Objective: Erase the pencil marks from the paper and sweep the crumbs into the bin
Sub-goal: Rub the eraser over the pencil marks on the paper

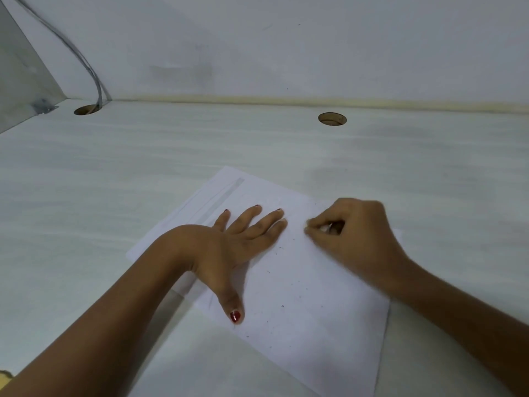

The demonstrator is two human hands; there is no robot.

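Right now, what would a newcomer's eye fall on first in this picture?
The white paper, low in the middle, draws the eye: the left hand lies flat and holds it down, and the right hand pinches what seems an eraser against it. Dark crumbs dot the paper near them.

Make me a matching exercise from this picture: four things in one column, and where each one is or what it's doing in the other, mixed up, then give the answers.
Column one
1. left hand
2. right hand
3. grey cable
4. dark crumbs

Column two
A. scattered over the paper
B. pinching a small pale eraser
C. running down into the far-left desk hole
D. pressed flat on the paper, fingers spread

Pairs: 1-D, 2-B, 3-C, 4-A
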